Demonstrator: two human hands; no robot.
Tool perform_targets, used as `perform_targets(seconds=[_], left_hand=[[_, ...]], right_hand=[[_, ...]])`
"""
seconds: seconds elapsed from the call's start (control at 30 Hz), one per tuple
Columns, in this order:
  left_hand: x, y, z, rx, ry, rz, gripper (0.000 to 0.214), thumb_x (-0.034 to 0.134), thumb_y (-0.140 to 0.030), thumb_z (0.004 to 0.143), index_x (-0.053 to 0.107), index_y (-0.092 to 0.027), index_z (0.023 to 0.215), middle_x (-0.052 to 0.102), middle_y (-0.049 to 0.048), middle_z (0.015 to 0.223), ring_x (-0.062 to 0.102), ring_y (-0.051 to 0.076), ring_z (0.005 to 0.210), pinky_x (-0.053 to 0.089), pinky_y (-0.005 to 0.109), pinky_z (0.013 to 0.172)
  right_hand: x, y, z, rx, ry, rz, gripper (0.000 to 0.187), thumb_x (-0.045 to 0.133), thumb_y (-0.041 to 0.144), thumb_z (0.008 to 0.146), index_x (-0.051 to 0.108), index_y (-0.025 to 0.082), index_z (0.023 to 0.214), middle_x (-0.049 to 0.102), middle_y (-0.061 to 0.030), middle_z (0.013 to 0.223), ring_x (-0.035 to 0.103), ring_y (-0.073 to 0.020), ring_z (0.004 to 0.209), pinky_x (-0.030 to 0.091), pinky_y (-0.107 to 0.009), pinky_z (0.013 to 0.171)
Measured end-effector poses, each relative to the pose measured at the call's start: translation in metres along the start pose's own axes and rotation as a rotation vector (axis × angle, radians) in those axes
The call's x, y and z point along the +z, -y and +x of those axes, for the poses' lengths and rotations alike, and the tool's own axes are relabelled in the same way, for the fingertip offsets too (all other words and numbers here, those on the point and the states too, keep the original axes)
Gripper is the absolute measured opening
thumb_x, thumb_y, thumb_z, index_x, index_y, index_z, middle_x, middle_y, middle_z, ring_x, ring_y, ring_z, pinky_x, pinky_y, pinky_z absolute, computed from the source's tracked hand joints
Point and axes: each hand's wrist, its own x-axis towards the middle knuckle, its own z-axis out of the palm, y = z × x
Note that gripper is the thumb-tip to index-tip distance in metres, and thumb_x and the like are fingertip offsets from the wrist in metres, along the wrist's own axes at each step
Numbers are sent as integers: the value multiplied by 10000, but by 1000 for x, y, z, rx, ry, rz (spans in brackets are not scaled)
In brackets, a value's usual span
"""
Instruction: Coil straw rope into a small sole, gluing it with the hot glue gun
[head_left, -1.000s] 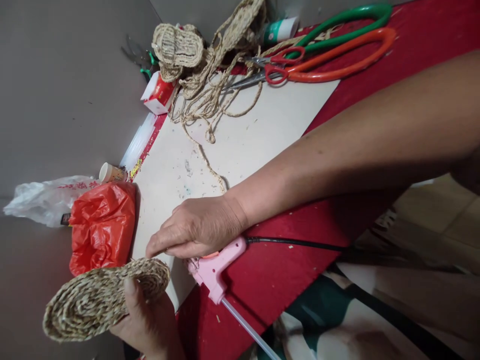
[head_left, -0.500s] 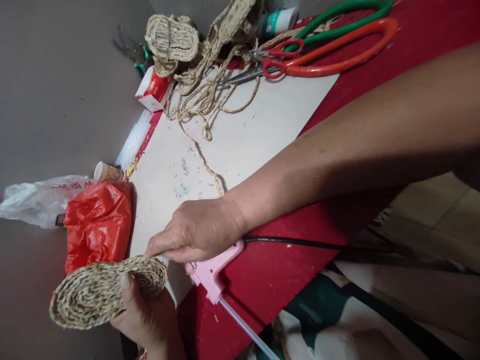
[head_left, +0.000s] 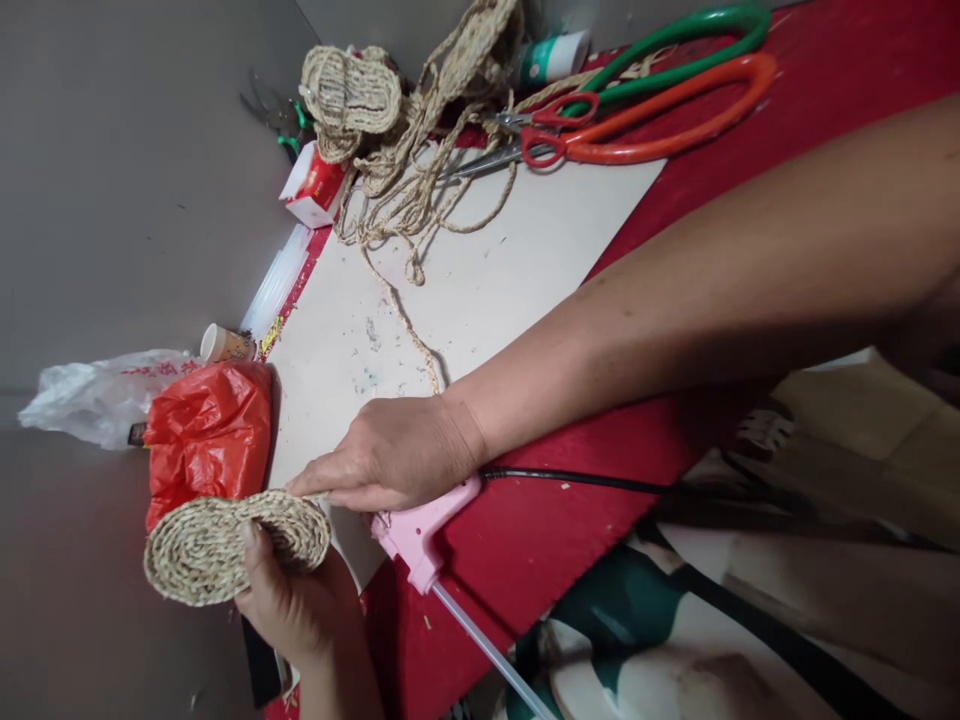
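An elongated sole-like piece of coiled straw braid [head_left: 202,550] is held up at the lower left, waisted in the middle. My left hand [head_left: 289,600] is closed around its near side, thumb pressed on the upper face and fingers hidden underneath. At the piece's rim, my right hand [head_left: 382,455] has fingers pinched on the braid end. Straw braid [head_left: 405,320] runs from a loose heap [head_left: 405,200] across a pale board and passes out of sight beneath my right wrist. A pink glue gun [head_left: 420,535] with a clear glue stick lies partly under that hand.
Large scissors with green and orange handles [head_left: 675,150] and small red-handled scissors [head_left: 544,145] lie by the heap. A braid bundle [head_left: 351,92], pliers [head_left: 281,115], a red-white box [head_left: 313,190], a paper cup [head_left: 225,343] and a red plastic bag [head_left: 214,425] line the wall. A black cord [head_left: 585,482] crosses the red cloth.
The coiled straw piece has shifted up and to the right, and its face is turned more toward me. My right hand keeps its pinch at the rim. The whole view has shifted slightly.
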Motion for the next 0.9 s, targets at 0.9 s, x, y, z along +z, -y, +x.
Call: perform_targets(seconds=[0.9], left_hand=[[39, -2, 17, -105, 18, -72, 183, 598, -308, 732, 576, -173, 854, 591, 25, 899, 592, 156, 900, 490, 241, 722]], right_hand=[[-19, 8, -1, 163, 30, -55, 317, 400, 159, 868, 521, 51, 1139, 644, -128, 812, 563, -177, 721, 296, -287, 571]])
